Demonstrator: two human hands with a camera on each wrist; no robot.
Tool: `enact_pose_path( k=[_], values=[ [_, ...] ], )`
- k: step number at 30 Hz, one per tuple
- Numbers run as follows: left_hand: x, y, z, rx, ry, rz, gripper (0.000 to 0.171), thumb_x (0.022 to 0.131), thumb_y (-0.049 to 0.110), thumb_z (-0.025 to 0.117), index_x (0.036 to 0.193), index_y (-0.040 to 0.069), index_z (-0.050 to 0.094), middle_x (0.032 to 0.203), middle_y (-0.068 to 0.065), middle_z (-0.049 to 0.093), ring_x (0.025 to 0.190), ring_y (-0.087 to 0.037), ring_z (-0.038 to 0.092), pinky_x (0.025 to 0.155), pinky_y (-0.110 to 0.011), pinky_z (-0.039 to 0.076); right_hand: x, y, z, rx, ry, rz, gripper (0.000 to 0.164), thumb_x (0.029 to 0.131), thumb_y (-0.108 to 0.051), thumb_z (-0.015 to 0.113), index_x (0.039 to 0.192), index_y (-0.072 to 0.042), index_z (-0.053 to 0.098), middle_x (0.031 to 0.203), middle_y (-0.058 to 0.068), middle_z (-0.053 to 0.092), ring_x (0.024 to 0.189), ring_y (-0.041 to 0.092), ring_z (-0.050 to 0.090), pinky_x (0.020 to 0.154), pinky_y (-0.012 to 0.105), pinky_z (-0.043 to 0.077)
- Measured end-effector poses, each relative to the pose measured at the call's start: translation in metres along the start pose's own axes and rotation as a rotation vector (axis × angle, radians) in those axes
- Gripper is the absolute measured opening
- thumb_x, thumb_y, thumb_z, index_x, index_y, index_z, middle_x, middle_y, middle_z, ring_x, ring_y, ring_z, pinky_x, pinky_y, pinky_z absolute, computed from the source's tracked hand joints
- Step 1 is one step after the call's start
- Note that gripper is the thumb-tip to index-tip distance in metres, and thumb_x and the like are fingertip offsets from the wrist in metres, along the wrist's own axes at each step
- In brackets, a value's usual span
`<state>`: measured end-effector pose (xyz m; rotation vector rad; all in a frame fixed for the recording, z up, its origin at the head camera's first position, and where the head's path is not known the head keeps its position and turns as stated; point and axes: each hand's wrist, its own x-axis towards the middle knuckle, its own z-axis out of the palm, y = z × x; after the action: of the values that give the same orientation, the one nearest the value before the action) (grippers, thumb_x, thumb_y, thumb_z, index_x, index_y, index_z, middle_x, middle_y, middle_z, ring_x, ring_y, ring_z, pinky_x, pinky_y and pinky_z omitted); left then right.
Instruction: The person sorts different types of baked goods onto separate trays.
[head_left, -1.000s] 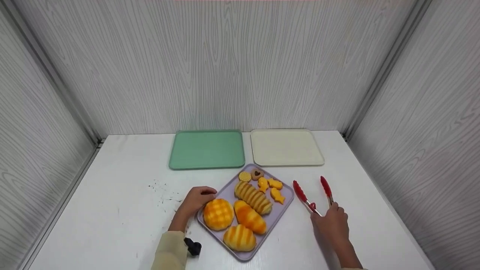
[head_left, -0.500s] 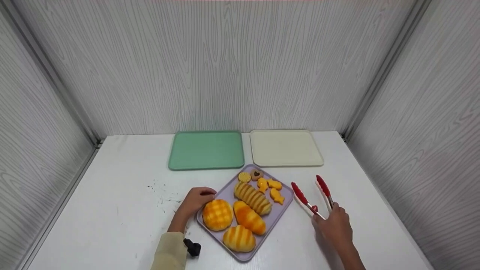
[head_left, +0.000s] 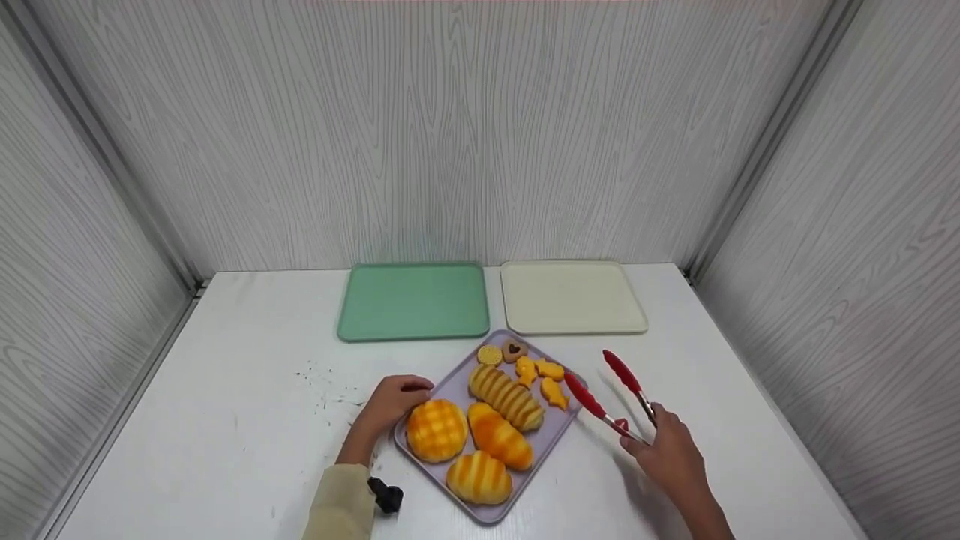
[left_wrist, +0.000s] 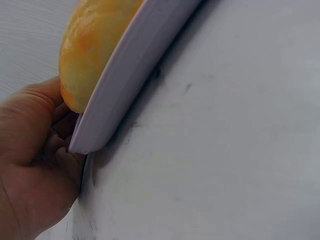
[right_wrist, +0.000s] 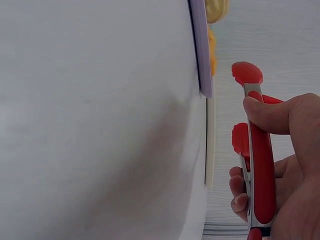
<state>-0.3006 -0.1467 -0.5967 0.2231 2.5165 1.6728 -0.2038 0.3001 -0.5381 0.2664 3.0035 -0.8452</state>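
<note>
My left hand holds the left rim of a lilac tray, its fingers curled at the edge beside a round checked bun. Also on the tray lie a ridged long loaf, an orange-striped roll and a second striped roll. At its far corner are fish-shaped biscuits, a round biscuit and a heart biscuit. In my right hand is a pair of red-tipped tongs, gripped with the thumb on one arm. Their tips are spread apart, one near the tray's right edge.
A green tray and a cream tray lie side by side along the back wall. Both are bare. A black object shows by the left sleeve. Panels stand on both sides of the white table.
The right hand has brought the tongs leftward to the lilac tray's right edge, their tips still spread. The left hand and the food have stayed put.
</note>
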Motion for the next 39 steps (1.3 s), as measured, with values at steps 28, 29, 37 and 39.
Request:
enact_pose_path(
  k=[28,29,37,39],
  values=[
    [-0.002,0.002,0.0,-0.009,-0.001,-0.001,0.022,0.094,0.012,0.066,0.112,0.004,0.076,0.113,-0.012,0.074,0.109,-0.027,0.066,0.097,-0.044,0.053,-0.008,-0.026,0.006,-0.177,-0.082,-0.065,0.06,0.086,-0.029,0.08,0.137,-0.005,0.06,0.125,0.013,0.067,0.114,0.029,0.062,0.095,0.059,0.05],
    [-0.002,0.002,0.0,-0.006,-0.001,0.0,0.022,0.094,0.011,0.066,0.112,0.004,0.076,0.113,-0.013,0.074,0.109,-0.027,0.066,0.098,-0.045,0.052,-0.008,-0.027,0.006,-0.18,-0.085,-0.066,0.06,0.086,-0.029,0.079,0.137,-0.004,0.06,0.125,0.013,0.067,0.113,0.029,0.063,0.095,0.059,0.05],
    [-0.003,0.003,0.001,-0.018,-0.001,-0.017,0.021,0.095,0.014,0.066,0.112,0.005,0.075,0.115,-0.012,0.073,0.111,-0.027,0.064,0.101,-0.047,0.051,-0.005,-0.033,0.006,-0.207,-0.041,-0.13,0.058,0.084,-0.027,0.08,0.133,-0.001,0.063,0.119,0.011,0.07,0.104,0.027,0.064,0.09,0.054,0.054],
    [-0.003,0.002,0.001,-0.02,0.0,-0.019,0.021,0.096,0.014,0.066,0.112,0.005,0.075,0.115,-0.012,0.073,0.111,-0.027,0.064,0.101,-0.048,0.051,-0.005,-0.034,0.006,-0.215,-0.03,-0.145,0.056,0.084,-0.026,0.08,0.132,-0.001,0.064,0.117,0.011,0.07,0.102,0.027,0.064,0.088,0.054,0.054]
  ],
)
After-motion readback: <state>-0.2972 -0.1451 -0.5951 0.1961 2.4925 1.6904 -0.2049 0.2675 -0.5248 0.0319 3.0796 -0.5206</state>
